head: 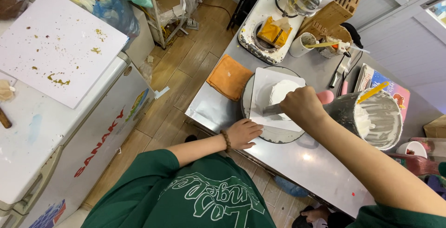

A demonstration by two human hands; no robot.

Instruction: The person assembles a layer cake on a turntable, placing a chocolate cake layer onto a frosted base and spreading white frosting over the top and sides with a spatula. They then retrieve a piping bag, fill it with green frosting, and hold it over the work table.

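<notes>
Steel worktable (297, 163) bearing a round turntable (274, 135); on it a white square board (265, 102) carrying a small white-frosted cake (281, 91). Right hand (302, 107), fingers curled around a spatula (272, 110), blade against the cake. Left hand (242, 133), fingers together, resting on the turntable's near rim.
</notes>
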